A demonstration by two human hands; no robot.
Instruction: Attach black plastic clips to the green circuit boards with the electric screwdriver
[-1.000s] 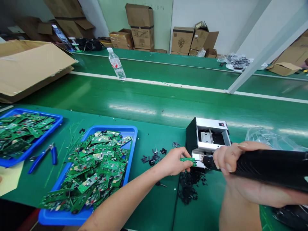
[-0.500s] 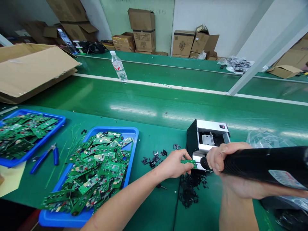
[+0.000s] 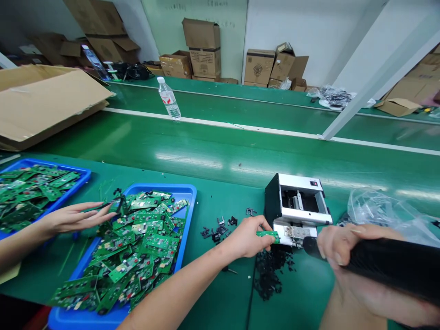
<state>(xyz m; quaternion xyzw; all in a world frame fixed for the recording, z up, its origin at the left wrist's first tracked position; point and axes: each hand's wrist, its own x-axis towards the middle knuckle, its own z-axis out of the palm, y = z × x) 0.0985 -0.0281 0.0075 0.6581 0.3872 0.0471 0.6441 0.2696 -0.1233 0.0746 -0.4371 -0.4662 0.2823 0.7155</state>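
Note:
My left hand (image 3: 245, 237) grips a small green circuit board (image 3: 267, 235) by one end, and the board's far end lies by the front of a black-and-silver benchtop machine (image 3: 295, 208). My right hand (image 3: 343, 259) is wrapped around a thick black tube-shaped hand tool (image 3: 388, 261). The tool's narrow tip (image 3: 310, 246) sits just off the machine's lower right front. A co-worker's open hand (image 3: 70, 219) reaches over the trays at the left, separate from my own hands.
A blue tray (image 3: 161, 187) heaped with green circuit boards lies left of my arm, and another (image 3: 44, 162) lies further left. Black plastic scraps (image 3: 270, 277) are scattered below the machine. A clear plastic bag (image 3: 381, 211) lies right of it. Beyond stands a green conveyor bench (image 3: 220, 156).
A co-worker's hand has come in from the left over the trays. My right hand and the black tool have moved right and down, drawing the tip back from the machine.

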